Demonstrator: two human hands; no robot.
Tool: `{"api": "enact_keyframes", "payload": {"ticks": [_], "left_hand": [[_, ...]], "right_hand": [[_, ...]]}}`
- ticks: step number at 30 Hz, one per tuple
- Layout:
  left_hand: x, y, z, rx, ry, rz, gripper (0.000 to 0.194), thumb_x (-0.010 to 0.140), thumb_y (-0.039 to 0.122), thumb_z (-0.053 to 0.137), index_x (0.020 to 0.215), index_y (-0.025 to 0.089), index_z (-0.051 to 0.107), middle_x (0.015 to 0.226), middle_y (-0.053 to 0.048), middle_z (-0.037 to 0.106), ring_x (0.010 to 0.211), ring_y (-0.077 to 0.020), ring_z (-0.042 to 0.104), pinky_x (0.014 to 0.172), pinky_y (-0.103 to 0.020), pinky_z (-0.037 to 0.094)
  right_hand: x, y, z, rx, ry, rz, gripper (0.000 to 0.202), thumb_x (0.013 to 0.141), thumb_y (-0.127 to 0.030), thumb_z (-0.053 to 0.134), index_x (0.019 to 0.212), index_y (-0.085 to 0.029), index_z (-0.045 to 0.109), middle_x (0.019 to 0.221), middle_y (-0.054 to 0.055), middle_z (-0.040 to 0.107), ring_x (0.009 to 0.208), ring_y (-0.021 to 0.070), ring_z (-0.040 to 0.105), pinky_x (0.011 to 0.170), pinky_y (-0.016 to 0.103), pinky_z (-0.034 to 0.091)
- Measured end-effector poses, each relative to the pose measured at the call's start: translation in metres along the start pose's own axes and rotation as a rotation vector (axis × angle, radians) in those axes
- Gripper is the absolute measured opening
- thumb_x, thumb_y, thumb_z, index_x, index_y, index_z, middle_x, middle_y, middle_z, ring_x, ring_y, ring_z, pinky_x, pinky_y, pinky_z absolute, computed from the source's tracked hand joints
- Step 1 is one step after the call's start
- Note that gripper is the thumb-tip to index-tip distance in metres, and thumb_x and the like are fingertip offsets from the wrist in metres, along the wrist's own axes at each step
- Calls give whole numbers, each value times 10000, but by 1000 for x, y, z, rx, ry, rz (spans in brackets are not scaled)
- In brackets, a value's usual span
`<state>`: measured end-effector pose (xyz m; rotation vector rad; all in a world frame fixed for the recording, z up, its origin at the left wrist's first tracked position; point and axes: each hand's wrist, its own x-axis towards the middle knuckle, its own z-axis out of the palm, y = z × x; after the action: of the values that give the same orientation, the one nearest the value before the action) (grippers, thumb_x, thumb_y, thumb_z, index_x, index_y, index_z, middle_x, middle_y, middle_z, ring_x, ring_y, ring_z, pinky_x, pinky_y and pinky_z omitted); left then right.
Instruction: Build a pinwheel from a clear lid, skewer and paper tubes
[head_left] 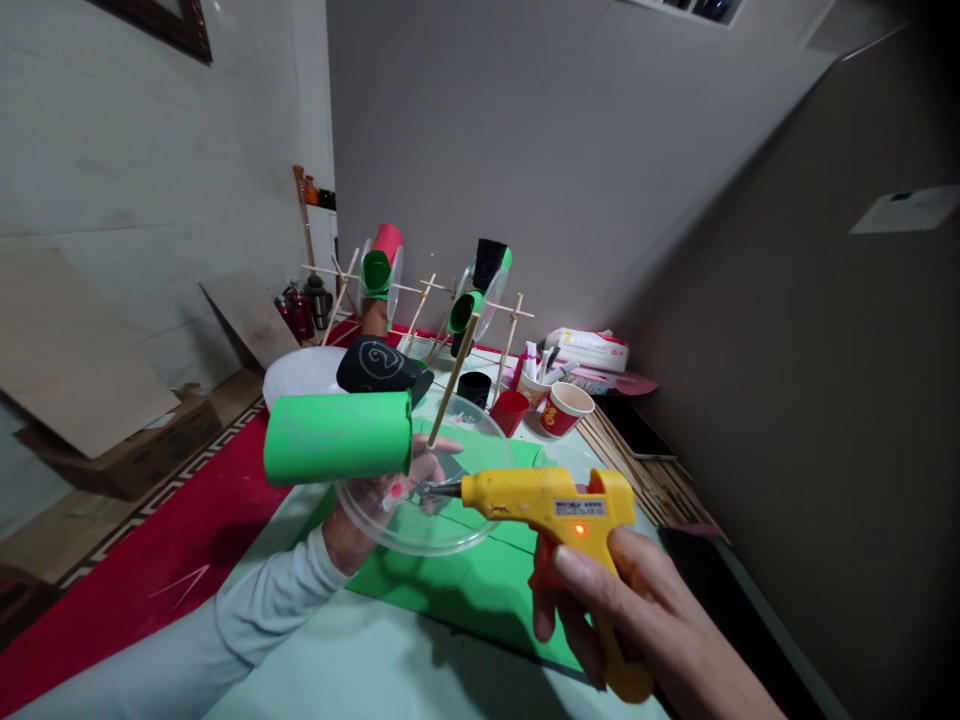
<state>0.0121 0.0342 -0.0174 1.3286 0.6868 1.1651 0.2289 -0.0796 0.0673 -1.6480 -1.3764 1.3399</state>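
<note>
My right hand (592,600) is wrapped round a yellow hot glue gun (547,495) with a red light lit on its side. Its nozzle points left, over a clear round plastic disc (450,545). My left hand (424,470) holds that disc from behind and below, partly seen through the plastic, its fingers close to a wooden stick (454,380) that rises from the middle. A green paper tube (337,437) lies across the disc's left side, and a black tube with a chalky number 2 (382,365) is at its far edge.
Green sheet (480,590) lies on the pale table under the disc. Beyond stand two stick frames with wheels of coloured tubes (381,260), a red paper cup (566,408), a cup of markers (534,385) and a tissue pack (589,348). Wooden sticks (637,470) line the right side.
</note>
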Motion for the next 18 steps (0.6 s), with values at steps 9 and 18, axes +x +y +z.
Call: {"api": "enact_keyframes", "payload": {"ticks": [9,18], "left_hand": [[1,-3,2,36,22,-38,336,915,518,629,1036,222,732,711,-8,641,602,-160,580,604,-304,467],[8,2,-4,60,122,-39,440,813,588,706,976,180,727,640,-2,636,563,-164,560,634,-332,476]], "right_hand": [[-1,5,-8,348,-56,-38,558,833,-707,664,700,-165,638,585,13,599,431,70,453,442,225,301],[33,38,-1,774,3,-46,342,777,-379,821,718,-181,547,602,-50,529,479,46,478,459,158,350]]}}
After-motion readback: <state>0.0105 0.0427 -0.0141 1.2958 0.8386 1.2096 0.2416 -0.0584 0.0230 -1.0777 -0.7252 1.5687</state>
